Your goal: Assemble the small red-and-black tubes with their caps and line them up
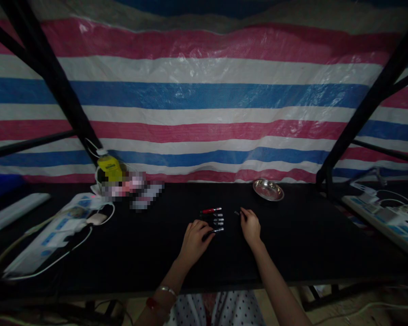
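Several slim pen-like tubes with silver ends lie side by side on the black table (149, 258). The farthest is a red tube (211, 211); the others look dark. My left hand (194, 237) is closed at the near end of the row, with thumb and fingers on the nearest dark tube (218, 230). Its palm side hides part of that tube and its neighbours. To the right of the row, my right hand (250, 225) is pinched, with a small shiny piece (237, 213) at its fingertips. That piece is too small to name.
A round metal dish (268, 189) stands behind my right hand. At the left are a power strip (54, 240) with cables and a bottle of yellow liquid (109, 166). Another power strip (387, 217) lies at the right. A striped plastic sheet (204, 95) hangs behind.
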A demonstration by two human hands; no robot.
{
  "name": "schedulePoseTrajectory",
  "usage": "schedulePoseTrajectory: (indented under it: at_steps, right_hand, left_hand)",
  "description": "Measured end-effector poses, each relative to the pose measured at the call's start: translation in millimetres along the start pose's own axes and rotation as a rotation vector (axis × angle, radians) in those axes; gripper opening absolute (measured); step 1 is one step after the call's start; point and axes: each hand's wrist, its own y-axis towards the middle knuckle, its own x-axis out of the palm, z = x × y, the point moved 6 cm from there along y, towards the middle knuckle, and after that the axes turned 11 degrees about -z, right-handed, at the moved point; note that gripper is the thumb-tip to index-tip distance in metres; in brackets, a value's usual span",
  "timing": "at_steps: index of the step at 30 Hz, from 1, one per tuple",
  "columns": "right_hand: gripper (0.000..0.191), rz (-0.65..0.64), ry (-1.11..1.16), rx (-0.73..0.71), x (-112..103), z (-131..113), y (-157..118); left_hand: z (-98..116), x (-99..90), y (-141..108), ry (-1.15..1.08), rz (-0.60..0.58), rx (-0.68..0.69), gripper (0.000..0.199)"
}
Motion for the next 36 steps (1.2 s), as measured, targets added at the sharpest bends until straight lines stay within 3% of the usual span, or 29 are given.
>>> schedulePoseTrajectory:
  at_steps: [11, 13, 16, 19, 22, 26, 32, 36]
  right_hand:
    - [0.035, -0.024, -0.079, 0.077, -2, -3, -2]
    - [0.034, 0.013, -0.045, 0.025, -4, -6, -4]
    - [0.03, 0.04, 0.037, -0.171, -5, -18, -7]
    - [0.024, -0.031, 0.093, -0.381, 0, -35, -11]
    - [0.021, -0.16, 0.104, -0.492, 8, -46, -15]
    - [0.019, -0.252, 0.094, -0.524, 15, -49, -16]
    - [0.021, -0.25, 0.122, -0.507, 19, -44, -13]
    - [0.015, -0.234, 0.205, -0.487, 18, -42, -11]
  left_hand:
    - [0, -1.1, -1, -0.001, 0.015, -0.001, 0.011]
    - [-1, -0.5, -1, -0.001, 0.02, 0.009, 0.012]
    - [-1, -0.6, -1, 0.0, 0.03, 0.023, 0.012]
    - [-1, -1.6, -1, 0.001, 0.038, 0.023, 0.012]
    - [0, -3.0, -1, 0.003, 0.057, 0.024, 0.013]
    - [-1, -2.3, -1, 0.009, 0.057, 0.005, 0.015]
    - [-2, 0.2, -1, 0.02, 0.04, -0.011, 0.015]
    - [-5, -1.8, -3, 0.016, 0.111, -0.023, 0.015]
